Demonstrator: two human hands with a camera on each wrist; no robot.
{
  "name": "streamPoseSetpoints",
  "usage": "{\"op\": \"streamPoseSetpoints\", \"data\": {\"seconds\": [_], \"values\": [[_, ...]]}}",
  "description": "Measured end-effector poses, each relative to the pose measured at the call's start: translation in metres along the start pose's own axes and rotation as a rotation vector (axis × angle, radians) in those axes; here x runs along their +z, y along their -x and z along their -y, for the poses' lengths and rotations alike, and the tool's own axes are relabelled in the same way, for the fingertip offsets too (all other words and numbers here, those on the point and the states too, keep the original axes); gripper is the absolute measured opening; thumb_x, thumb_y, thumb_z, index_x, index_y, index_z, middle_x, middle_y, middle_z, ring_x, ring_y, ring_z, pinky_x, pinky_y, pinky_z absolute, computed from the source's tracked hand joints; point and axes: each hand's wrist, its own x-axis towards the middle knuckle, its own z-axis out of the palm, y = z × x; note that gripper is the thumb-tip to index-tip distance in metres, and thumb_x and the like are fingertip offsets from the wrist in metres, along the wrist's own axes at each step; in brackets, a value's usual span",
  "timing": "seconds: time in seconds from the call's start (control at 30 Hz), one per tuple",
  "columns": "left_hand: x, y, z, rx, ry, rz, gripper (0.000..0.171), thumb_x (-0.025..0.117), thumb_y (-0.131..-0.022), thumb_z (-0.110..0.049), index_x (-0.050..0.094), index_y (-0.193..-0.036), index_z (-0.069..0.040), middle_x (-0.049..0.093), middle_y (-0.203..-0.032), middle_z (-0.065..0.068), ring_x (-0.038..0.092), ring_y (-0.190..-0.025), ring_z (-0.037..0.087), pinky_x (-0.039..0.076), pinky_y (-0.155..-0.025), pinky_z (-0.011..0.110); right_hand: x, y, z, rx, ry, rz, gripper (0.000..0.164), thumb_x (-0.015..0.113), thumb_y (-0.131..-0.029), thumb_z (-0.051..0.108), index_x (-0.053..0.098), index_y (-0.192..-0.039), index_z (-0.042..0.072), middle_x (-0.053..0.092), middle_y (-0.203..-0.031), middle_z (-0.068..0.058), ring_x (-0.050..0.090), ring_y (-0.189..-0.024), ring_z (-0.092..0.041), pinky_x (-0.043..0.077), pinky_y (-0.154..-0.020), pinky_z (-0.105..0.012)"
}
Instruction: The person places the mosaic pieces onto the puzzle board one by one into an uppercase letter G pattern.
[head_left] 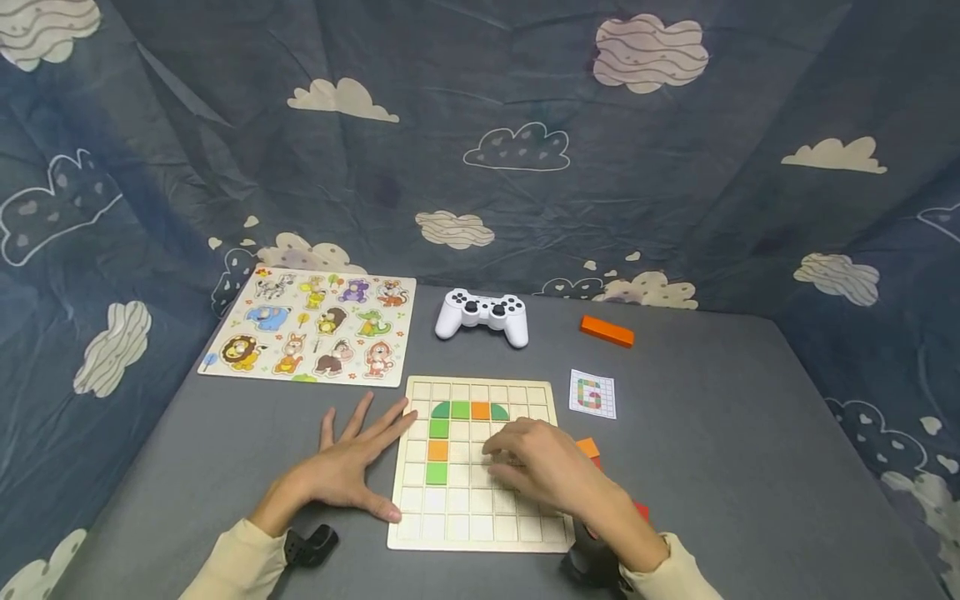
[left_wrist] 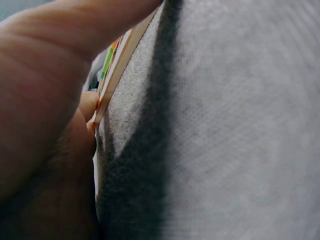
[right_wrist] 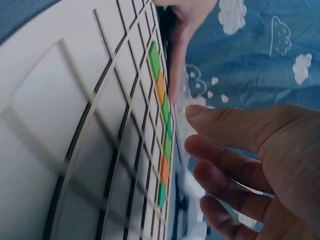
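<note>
A wooden grid board (head_left: 457, 527) lies on the table before me. Its upper row holds two dark green rounded corner tiles, with a light green tile (head_left: 461, 410) and an orange tile (head_left: 480, 411) between them. Down the left run green, orange (head_left: 437, 451) and green squares. My left hand (head_left: 352, 467) has its fingers spread, fingertips and thumb at the board's left edge. Above the right half of the board hovers my right hand (head_left: 547, 467), fingers loosely bent; the right wrist view shows nothing between thumb and fingers (right_wrist: 225, 185).
Orange (head_left: 588, 450) and red (head_left: 642, 510) blocks sit right of the board, partly behind my right arm. A pattern card (head_left: 592, 394), an orange bar (head_left: 607, 331), a white game controller (head_left: 482, 317) and an animal puzzle (head_left: 300, 379) lie farther back. A cloud-print cloth (head_left: 525, 217) hangs behind.
</note>
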Motion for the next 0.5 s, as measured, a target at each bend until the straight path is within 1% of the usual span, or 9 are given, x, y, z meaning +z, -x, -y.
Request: {"op": "streamPoseSetpoints", "data": {"seconds": [0.13,0.23,0.37,0.5], "values": [[0.006,-0.001,0.007,0.001,-0.002,-0.012,0.127,0.082,-0.061,-0.071,0.017,-0.162,-0.028,0.003,-0.171,-0.002,-0.017,-0.152,0.045,-0.023,-0.102,0.078,-0.003,0.018,-0.012,0.028,-0.013,-0.01,0.015,0.079,-0.086,0.022,0.077,-0.1,0.016,0.073,-0.091,0.008,0.06,-0.078,-0.004,0.052,-0.071,-0.023],[0.006,-0.001,0.008,0.0,0.004,-0.02,0.127,0.082,-0.061,-0.072,0.017,-0.162,-0.029,0.002,-0.171,-0.002,-0.017,-0.152,0.045,-0.024,-0.102,0.077,-0.008,0.032,-0.021,0.081,-0.028,-0.002,0.015,0.079,-0.087,0.021,0.077,-0.101,0.017,0.072,-0.092,0.009,0.059,-0.079,-0.002,0.052,-0.069,-0.024],[0.001,-0.001,0.002,-0.006,0.007,-0.002,0.126,0.085,-0.063,-0.066,0.019,-0.162,-0.024,0.004,-0.171,0.003,-0.016,-0.151,0.049,-0.022,-0.101,0.078,-0.015,0.05,-0.037,0.144,-0.046,0.001,0.016,0.08,-0.086,0.02,0.077,-0.101,0.019,0.069,-0.091,0.012,0.057,-0.077,-0.003,0.049,-0.066,-0.023],[0.0,-0.003,0.001,-0.009,-0.003,0.007,0.125,0.085,-0.064,-0.065,0.019,-0.162,-0.025,0.004,-0.171,0.003,-0.016,-0.151,0.048,-0.021,-0.102,0.079,-0.02,0.068,-0.056,0.163,-0.094,0.006,0.02,0.082,-0.084,0.018,0.076,-0.103,0.019,0.07,-0.093,0.012,0.057,-0.078,-0.005,0.051,-0.068,-0.025]]}}
